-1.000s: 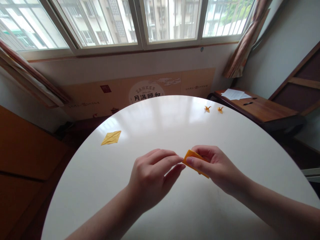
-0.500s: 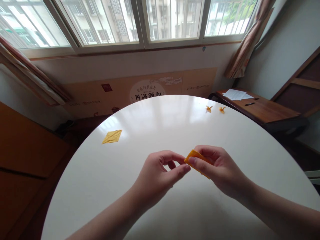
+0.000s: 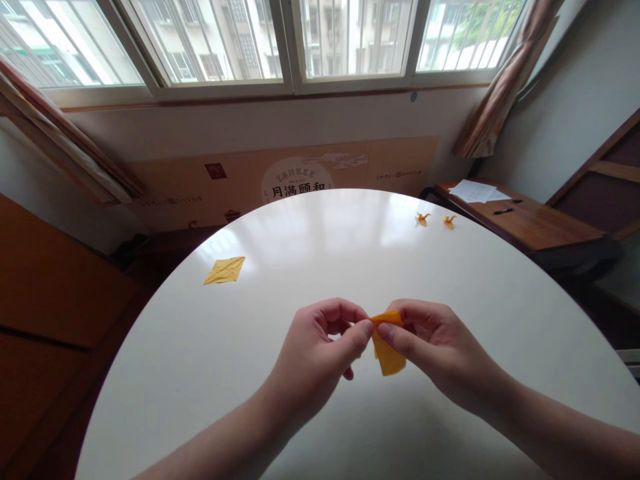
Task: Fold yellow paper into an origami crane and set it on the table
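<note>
A folded piece of orange-yellow paper is held just above the white table between both hands. My left hand pinches its upper left corner between thumb and forefinger. My right hand grips the upper part, thumb on the near face and fingers behind, so some of the paper is hidden. The paper's lower part hangs down below my right thumb. A flat, creased yellow paper sheet lies on the table to the far left.
Two small folded paper cranes, a left one and a right one, stand near the far right edge of the round white table. Beyond it, a wooden side table carries white papers and a dark, slim object.
The paper has turned so that one part now hangs downward. My left thumb and forefinger have closed on its corner. The view has shifted slightly.
</note>
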The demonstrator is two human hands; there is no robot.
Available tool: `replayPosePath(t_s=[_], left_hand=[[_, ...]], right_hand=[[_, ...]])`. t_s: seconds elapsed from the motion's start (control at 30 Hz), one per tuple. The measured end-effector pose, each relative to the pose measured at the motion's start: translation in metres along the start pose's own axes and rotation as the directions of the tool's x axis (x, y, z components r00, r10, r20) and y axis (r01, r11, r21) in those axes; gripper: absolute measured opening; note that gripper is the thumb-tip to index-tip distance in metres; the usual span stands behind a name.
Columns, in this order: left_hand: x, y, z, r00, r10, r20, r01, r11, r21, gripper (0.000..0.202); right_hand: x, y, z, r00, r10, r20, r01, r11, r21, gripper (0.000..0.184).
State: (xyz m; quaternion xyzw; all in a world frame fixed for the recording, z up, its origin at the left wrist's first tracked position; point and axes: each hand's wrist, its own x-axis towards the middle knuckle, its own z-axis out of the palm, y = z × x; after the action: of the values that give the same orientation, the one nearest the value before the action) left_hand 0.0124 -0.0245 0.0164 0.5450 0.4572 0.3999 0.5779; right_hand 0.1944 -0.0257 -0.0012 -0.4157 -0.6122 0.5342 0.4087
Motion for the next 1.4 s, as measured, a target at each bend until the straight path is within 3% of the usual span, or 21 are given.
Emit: replayPosePath(t_s=[0.27,0.47,0.83,1.17,1.4], left_hand=[[0.0012,0.0004,-0.0003,0.998,-0.032,0.047,0.030,0.999,0.029,0.017],[-0.0004,0.0003,0.0007,0.996,-0.065,0.058,0.061,0.996,0.062,0.022],[-0.0019,0.0002,0.0023,0.995,-0.088,0.050,0.085,0.994,0.071,0.024],[-0.0007,0.0007,0.0030,0.991,-0.121,0.053,0.119,0.992,0.040,0.021],[-0.0007,-0.0004,0.0010,0.991,-0.125,0.056,0.124,0.992,0.022,0.018]], right_hand=[[0.0001,0.0007,0.0000,1.000,0.012,0.015,-0.012,0.999,0.049,0.023],[0.0003,-0.0014,0.0013,0.999,0.032,-0.028,-0.027,0.985,0.168,0.028],[-0.0021,-0.0019,0.0004,0.998,0.054,-0.034,-0.049,0.992,0.113,0.028],[0.0011,-0.0001,-0.0004,0.999,0.048,-0.015,-0.043,0.976,0.214,0.013],[0.0004,-0.0009,-0.0004,0.999,0.042,-0.010,-0.039,0.975,0.218,0.012]])
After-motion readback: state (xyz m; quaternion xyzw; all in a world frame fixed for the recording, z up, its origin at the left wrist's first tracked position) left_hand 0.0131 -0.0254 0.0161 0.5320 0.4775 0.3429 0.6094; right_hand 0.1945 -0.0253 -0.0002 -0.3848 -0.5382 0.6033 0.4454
